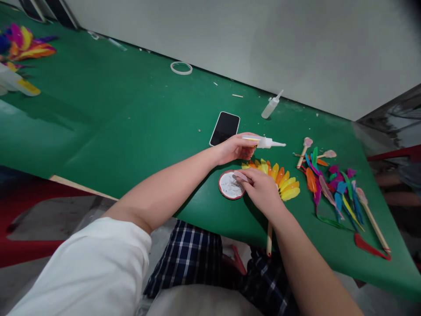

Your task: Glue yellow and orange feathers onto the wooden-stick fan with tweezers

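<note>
My left hand (238, 148) is closed around a squeeze glue bottle (265, 142), its thin nozzle pointing right. My right hand (265, 191) pinches a small pale pink, feather-like piece (241, 176) at the edge of a round red-rimmed disc (230, 188) with a white, grey-marked face. Under and behind that hand spreads a fan of yellow and orange feathers (287, 184); its middle is hidden. A wooden stick (269, 239) shows below my right wrist, its upper end covered.
A phone (226, 127) lies behind my left hand. Another nozzle bottle (271, 106) stands near the wall, left of which is a tape ring (181, 68). Colourful feathers (338, 188) and sticks with pink ends (371, 215) lie right. More feathers (28, 41) are far left.
</note>
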`<state>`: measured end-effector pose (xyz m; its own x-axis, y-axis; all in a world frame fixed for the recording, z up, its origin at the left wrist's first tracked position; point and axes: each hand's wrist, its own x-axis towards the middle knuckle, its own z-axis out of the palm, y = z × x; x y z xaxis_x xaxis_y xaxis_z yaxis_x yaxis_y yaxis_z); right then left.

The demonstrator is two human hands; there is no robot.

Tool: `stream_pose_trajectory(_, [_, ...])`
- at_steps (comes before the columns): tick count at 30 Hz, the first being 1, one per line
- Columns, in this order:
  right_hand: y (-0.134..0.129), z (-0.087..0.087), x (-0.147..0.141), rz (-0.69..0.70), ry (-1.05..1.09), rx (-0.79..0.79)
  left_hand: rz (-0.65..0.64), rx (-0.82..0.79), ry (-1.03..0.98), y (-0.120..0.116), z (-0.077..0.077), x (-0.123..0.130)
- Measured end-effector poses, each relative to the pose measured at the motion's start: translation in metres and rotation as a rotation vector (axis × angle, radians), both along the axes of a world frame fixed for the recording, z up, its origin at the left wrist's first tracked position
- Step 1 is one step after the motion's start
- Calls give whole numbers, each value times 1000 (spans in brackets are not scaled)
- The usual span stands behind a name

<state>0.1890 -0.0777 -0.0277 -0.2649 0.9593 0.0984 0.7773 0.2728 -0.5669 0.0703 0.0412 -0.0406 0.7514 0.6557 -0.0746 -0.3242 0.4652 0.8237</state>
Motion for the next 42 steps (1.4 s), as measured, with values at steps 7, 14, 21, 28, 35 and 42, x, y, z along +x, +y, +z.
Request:
stream_pose_trajectory(7, [0, -2, 0, 27, 16, -24, -8, 16, -9, 0, 0, 0])
stream_pose_trajectory(14, [0, -3, 0, 16, 2, -22, -6, 12, -16, 0, -2, 0])
stream_pose_trajectory(21, [0, -2, 1, 10, 29, -31, -5, 19, -12, 0, -1, 0])
stream_pose_trajectory(28, [-2, 2, 3, -16, 90, -15, -2, 17, -1, 0, -1, 0])
stream_pose_trajectory(35, [-12, 30, 10, -208, 274, 93, -15, 10, -25, 0, -1, 0])
stream_pose_trajectory(42, [-21, 32, 19, -278, 380, 156, -9, 18, -11, -2, 1, -1])
